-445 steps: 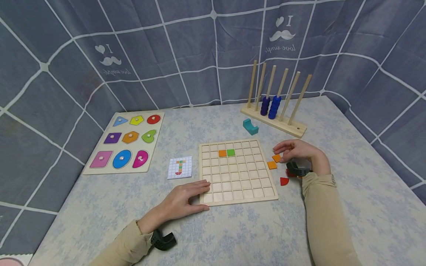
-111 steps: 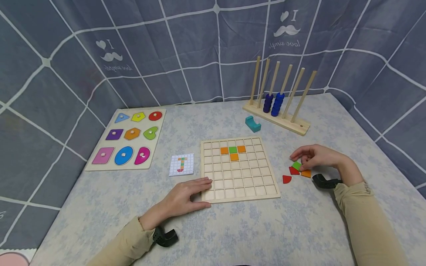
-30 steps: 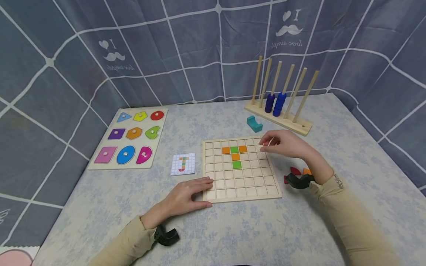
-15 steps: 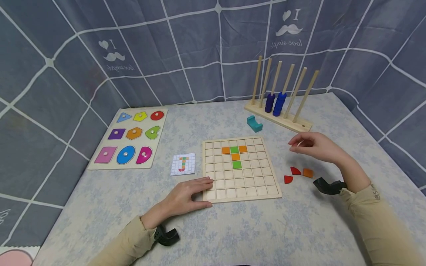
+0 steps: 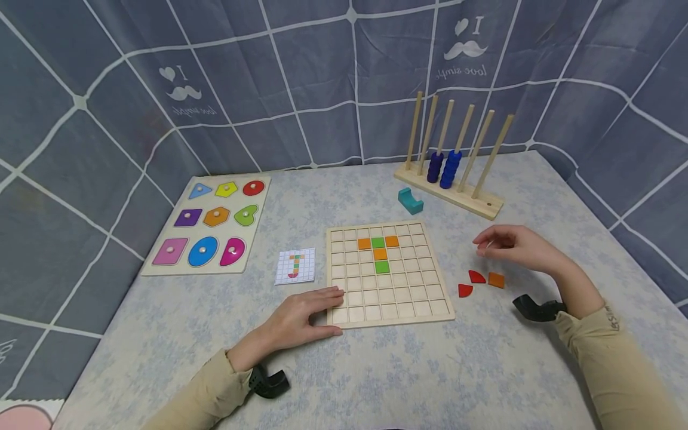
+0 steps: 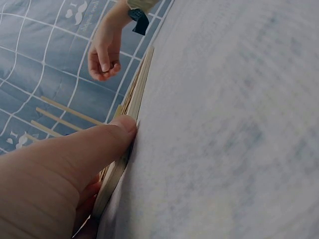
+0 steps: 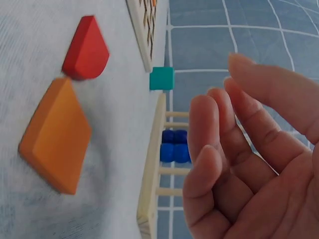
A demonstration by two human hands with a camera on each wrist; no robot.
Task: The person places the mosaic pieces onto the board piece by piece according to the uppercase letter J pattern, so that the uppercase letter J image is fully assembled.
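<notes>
Drawn back from the right edge of the board (image 5: pixel 391 324), where it had been a second earlier, the right hand (image 5: pixel 520 246) hung above the worktop (image 5: pixel 376 376), to the board's right. Its fingers were loosely bent with a gap to the thumb, and nothing showed between them. One green tile (image 5: pixel 382 267), which some seconds before had been at that hand's fingertips, had come to sit on the board, just below an orange one. With it, five tiles (image 5: pixel 380 254) made a T there, which seemed to agree with the upper part of the pattern on the card (image 5: pixel 282 277), just left of the board; the card's lower part appeared to end in a red curve. To the board's right, an orange tile (image 5: pixel 496 280) and two red pieces (image 5: pixel 476 276) lay loose, so the work looked unfinished. The left hand (image 5: pixel 292 319) had stayed at the board's near left corner, fingers nearly straight over the left edge, thumb at the corner, resting there rather than gripping.

Pale cloth with a blue pattern covered the worktop around the board. Beyond the board's far right corner stood a peg stand (image 5: pixel 467 203) with blue beads (image 5: pixel 450 169) on two pegs, and a teal block (image 5: pixel 411 202) lay just beyond the board's far edge. Well left of the board lay a puzzle (image 5: pixel 185 270) of nine knobbed shapes. Behind the board and to both sides hung a grey-blue curtain (image 5: pixel 312 77), crossed with white lines and printed with hearts and moustaches.
</notes>
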